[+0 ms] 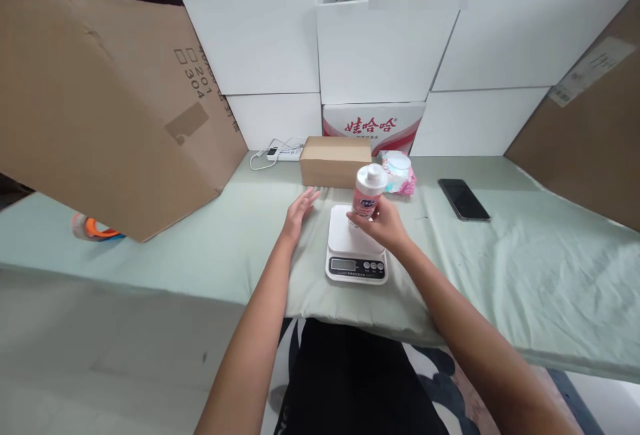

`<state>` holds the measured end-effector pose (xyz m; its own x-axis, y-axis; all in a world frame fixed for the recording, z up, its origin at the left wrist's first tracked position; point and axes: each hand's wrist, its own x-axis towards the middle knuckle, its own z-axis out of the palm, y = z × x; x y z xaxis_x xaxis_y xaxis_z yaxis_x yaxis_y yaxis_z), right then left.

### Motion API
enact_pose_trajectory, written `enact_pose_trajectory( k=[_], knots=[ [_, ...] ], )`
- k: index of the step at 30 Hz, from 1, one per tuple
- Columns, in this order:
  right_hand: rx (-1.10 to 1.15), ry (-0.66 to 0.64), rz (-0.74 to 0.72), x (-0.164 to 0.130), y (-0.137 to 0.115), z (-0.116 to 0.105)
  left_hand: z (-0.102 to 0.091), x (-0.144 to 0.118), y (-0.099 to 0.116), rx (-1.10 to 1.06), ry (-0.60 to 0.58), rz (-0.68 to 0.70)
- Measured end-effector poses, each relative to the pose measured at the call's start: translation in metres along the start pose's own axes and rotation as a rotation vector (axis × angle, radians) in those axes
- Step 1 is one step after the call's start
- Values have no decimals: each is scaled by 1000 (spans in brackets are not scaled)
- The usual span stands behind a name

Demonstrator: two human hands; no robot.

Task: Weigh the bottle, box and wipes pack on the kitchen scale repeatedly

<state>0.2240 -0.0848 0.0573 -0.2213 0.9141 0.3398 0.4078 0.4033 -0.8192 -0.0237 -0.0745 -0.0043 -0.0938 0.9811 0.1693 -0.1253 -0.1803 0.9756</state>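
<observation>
A pink bottle with a white cap (367,190) is gripped in my right hand (385,223), upright over the far right part of a white kitchen scale (345,238). Whether the bottle's base touches the weighing plate I cannot tell. The scale's grey display and round buttons face me. To the left of the scale, my left hand (299,214) rests on the cloth with fingers stretched out and holds nothing. Just beyond both hands lies a closed brown cardboard box (336,162).
A pink and white soft pack (400,172) sits right of the box. A black phone (464,199) lies further right. Behind the box is a white power strip (286,153). Orange tape (95,228) is far left. Cardboard panels (110,102) wall the table; a person stands behind.
</observation>
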Motion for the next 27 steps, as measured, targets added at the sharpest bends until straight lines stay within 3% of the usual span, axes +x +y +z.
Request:
enact_pose_trajectory(
  k=[4, 9, 14, 19, 23, 27],
  knots=[
    [12, -45, 43, -4, 11, 12, 2, -1, 3, 14, -8, 5],
    [10, -42, 64, -6, 11, 11, 3, -2, 5, 27, -21, 5],
    [30, 7, -22, -12, 2, 0, 2, -1, 3, 24, -17, -3],
    [47, -21, -38, -14, 4, 7, 1, -1, 3, 40, -18, 0],
    [-29, 181, -90, -14, 13, -7, -1, 0, 3, 60, -6, 5],
    [-203, 521, -13, -16, 38, -64, 0, 0, 3, 60, -7, 13]
  ],
)
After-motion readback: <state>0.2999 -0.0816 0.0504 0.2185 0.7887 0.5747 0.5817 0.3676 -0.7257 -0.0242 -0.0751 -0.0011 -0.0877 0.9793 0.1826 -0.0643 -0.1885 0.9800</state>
